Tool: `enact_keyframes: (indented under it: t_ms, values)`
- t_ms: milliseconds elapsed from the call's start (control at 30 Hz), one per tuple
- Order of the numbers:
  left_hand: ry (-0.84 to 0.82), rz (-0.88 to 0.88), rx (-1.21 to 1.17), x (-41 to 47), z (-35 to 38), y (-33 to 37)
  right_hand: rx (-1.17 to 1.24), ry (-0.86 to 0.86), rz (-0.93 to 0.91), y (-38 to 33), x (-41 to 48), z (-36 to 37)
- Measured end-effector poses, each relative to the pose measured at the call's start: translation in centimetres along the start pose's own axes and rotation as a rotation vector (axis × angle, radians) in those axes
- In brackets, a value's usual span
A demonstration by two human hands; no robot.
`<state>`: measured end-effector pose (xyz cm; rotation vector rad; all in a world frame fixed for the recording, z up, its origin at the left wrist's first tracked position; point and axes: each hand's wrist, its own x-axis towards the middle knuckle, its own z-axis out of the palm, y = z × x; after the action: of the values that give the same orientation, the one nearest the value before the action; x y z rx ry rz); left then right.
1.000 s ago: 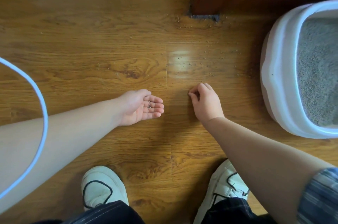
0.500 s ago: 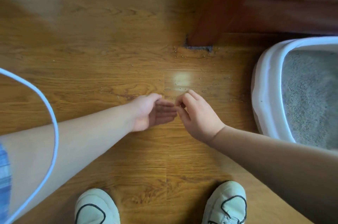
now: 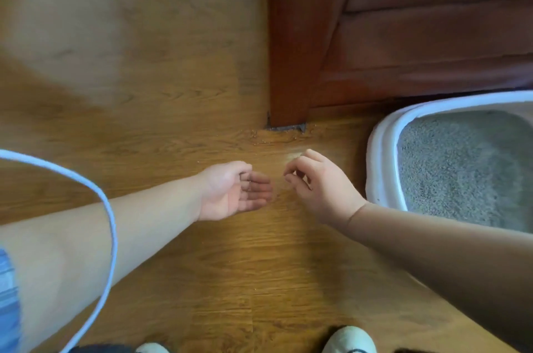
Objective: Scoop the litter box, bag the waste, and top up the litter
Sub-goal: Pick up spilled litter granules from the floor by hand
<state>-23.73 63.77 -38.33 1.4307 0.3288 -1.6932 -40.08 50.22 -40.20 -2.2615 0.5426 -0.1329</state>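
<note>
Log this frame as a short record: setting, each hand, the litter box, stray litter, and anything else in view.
setting: wooden floor, seen from above by a crouching person
left hand: palm up, cupped, fingers loosely open; contents cannot be made out
right hand: fingertips pinched together just above the floor, apart from the left hand
litter box: white rim, grey litter inside, at the right of the hands
stray litter: scattered grains near the foot of a dark wooden furniture leg
other: white cord looping over the left forearm; white shoe at the bottom edge
</note>
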Motion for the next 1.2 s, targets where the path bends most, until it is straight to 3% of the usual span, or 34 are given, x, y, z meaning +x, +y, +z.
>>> enact_keyframes:
  t_ms: [233,467,900,1200]
  values:
    - [0.025,-0.122,0.160,-5.0,-0.1,2.4,0.011,-0.033,0.093,0.3,1.3,-0.5]
    - [-0.030,-0.152,0.318,-0.9,-2.7,4.4,-0.125,-0.113,0.050,0.5,5.4,2.6]
    - [-0.210,-0.381,0.376,-0.6,-6.2,2.3,-0.209,0.012,0.319,-5.3,0.6,3.3]
    - [-0.222,-0.373,0.346,5.0,-8.8,-0.8,-0.140,0.049,0.483,2.0,-0.4,12.4]
